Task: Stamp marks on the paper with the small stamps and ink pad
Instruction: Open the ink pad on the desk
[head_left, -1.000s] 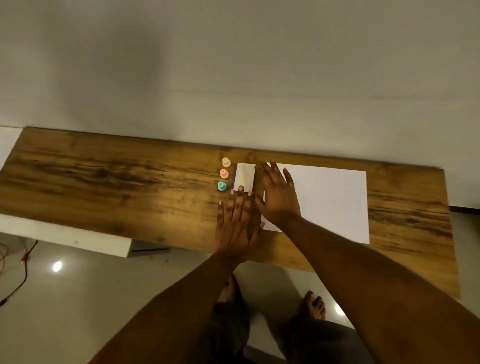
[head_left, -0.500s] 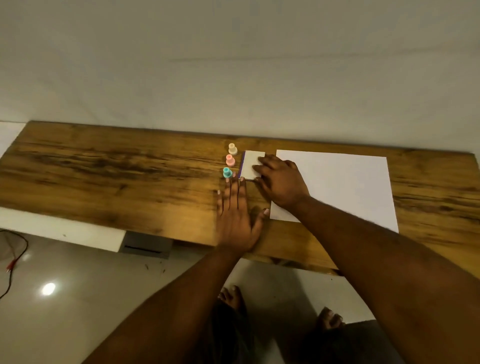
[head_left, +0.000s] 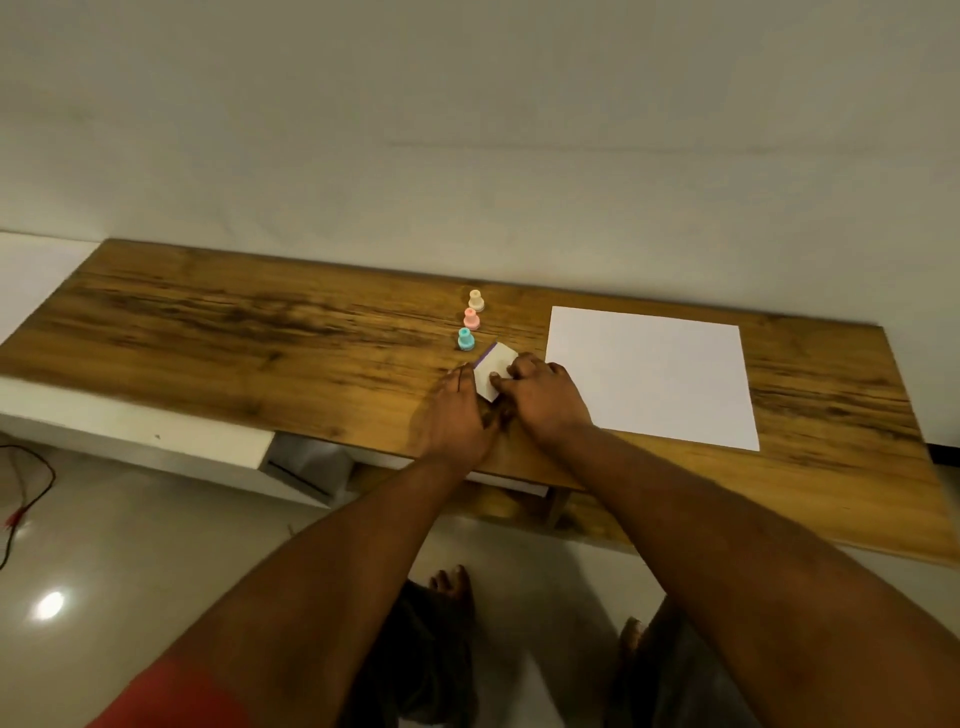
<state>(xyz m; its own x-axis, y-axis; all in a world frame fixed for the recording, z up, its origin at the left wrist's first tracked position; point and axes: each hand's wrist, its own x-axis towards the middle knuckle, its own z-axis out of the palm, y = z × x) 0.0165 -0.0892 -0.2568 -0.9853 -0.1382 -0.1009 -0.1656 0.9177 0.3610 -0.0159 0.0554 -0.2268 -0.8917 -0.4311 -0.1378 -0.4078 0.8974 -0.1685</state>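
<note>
The ink pad (head_left: 496, 370) is held between both hands just above or on the desk (head_left: 260, 338), turned at a slant, its long axis running away and to the left. The left hand (head_left: 457, 410) grips its near-left edge; the right hand (head_left: 545, 400) has its fingers (head_left: 511, 371) curled over the right side. Three stamps (head_left: 470, 319) stand just beyond; the paper (head_left: 649, 374) is to the right, nearer the right hand.
</note>
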